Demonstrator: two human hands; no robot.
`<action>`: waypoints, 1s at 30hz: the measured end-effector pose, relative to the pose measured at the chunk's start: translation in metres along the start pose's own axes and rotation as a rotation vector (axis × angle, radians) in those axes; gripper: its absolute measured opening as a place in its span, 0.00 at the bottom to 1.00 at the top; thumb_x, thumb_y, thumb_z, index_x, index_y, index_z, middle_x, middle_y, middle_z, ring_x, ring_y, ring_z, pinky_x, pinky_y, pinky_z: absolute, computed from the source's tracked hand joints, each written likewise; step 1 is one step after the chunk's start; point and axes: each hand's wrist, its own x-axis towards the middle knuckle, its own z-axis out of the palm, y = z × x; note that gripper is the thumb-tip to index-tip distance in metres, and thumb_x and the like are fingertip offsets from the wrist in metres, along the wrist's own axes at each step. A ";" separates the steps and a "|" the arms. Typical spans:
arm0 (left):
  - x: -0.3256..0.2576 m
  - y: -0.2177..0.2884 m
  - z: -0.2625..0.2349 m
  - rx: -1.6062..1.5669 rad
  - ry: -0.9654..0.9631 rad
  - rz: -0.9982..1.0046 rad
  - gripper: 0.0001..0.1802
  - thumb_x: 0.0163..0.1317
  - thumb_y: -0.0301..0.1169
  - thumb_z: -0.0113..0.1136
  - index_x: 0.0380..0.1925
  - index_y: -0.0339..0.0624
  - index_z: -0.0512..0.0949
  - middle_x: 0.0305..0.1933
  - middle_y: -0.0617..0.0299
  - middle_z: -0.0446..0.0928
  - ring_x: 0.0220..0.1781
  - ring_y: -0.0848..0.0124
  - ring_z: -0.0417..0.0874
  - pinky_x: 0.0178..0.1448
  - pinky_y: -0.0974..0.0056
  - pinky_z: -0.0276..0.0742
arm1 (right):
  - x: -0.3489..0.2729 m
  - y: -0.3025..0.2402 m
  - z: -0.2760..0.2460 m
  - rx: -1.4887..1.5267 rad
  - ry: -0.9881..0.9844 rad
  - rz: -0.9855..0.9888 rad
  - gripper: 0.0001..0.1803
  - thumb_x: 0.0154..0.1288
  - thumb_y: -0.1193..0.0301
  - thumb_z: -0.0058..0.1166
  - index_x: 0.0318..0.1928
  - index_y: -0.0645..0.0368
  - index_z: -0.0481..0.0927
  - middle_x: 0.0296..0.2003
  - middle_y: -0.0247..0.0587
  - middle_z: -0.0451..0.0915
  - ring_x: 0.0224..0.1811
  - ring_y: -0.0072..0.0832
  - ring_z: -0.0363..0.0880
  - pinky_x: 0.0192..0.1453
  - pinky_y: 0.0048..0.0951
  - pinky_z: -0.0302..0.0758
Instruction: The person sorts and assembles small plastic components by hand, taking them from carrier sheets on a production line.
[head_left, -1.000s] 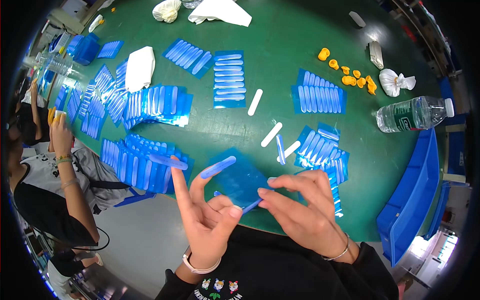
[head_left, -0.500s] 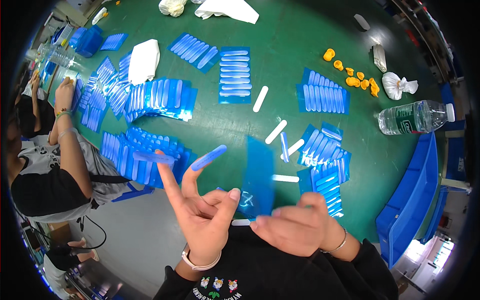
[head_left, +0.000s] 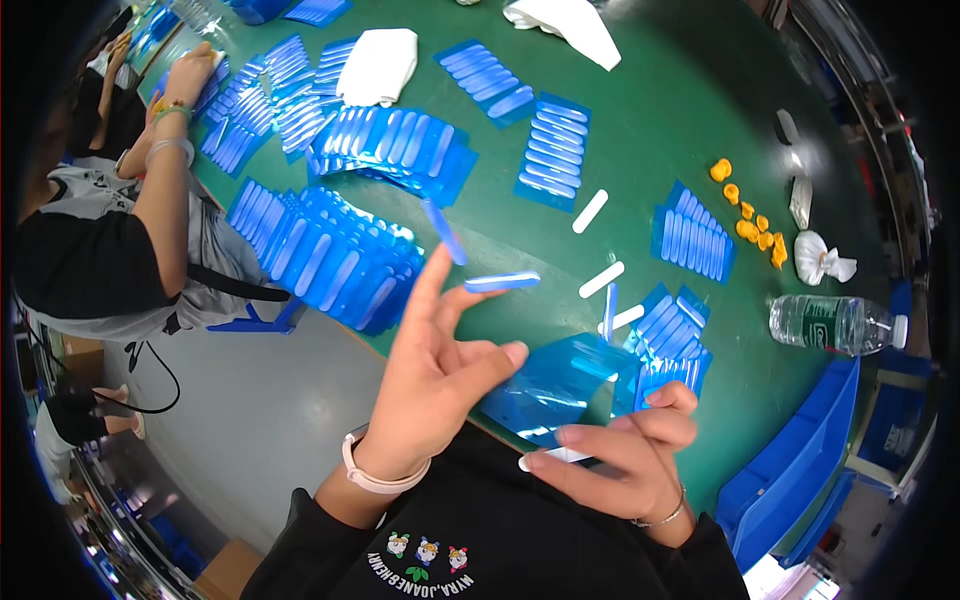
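Note:
My left hand (head_left: 430, 375) is open, index and middle fingers stretched out. A blue strip with rounded ends (head_left: 443, 232) sticks to the index fingertip, and another blue strip (head_left: 502, 282) to the middle fingertip. Beside the left thumb is a clear blue film sheet (head_left: 545, 385), tilted above the table edge; whether the thumb touches it I cannot tell. My right hand (head_left: 625, 460) is closed around a white strip (head_left: 566, 454), with the film's lower edge at its fingers. Past the film stands one more blue strip (head_left: 610, 305) near loose white strips (head_left: 602, 280).
Stacked blue sheets of strips (head_left: 330, 250) lie left, more sheets (head_left: 685, 335) right. Yellow rubber finger cots (head_left: 747, 230), a white knotted bundle (head_left: 822, 258) and a plastic bottle (head_left: 835, 325) are at the right. A blue bin (head_left: 790, 470) borders the table. A co-worker (head_left: 110, 230) sits left.
The view has shifted, so the table things appear further right. The film has swung from upright to slanted, and my left thumb no longer overlaps its lower part. The right hand still grips the white strip.

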 end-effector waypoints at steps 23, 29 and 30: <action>-0.040 0.007 0.013 -0.149 0.196 0.482 0.35 0.61 0.27 0.56 0.66 0.44 0.52 0.53 0.56 0.71 0.40 0.73 0.76 0.45 0.66 0.75 | 0.017 0.031 0.012 -0.174 -0.454 0.327 0.17 0.55 0.69 0.57 0.42 0.69 0.78 0.39 0.58 0.77 0.38 0.49 0.77 0.45 0.40 0.73; -0.055 0.009 0.009 -0.051 0.368 0.583 0.47 0.55 0.23 0.61 0.68 0.43 0.42 0.55 0.48 0.64 0.39 0.74 0.76 0.43 0.69 0.75 | 0.031 0.049 0.020 0.045 -0.435 0.281 0.10 0.54 0.73 0.60 0.34 0.68 0.80 0.29 0.49 0.78 0.30 0.37 0.78 0.35 0.33 0.75; -0.055 0.008 0.009 -0.049 0.414 0.611 0.47 0.55 0.23 0.61 0.68 0.43 0.42 0.55 0.48 0.64 0.39 0.74 0.76 0.43 0.69 0.75 | 0.033 0.054 0.020 0.118 -0.438 0.274 0.08 0.54 0.73 0.60 0.33 0.67 0.80 0.28 0.46 0.77 0.28 0.34 0.77 0.33 0.32 0.75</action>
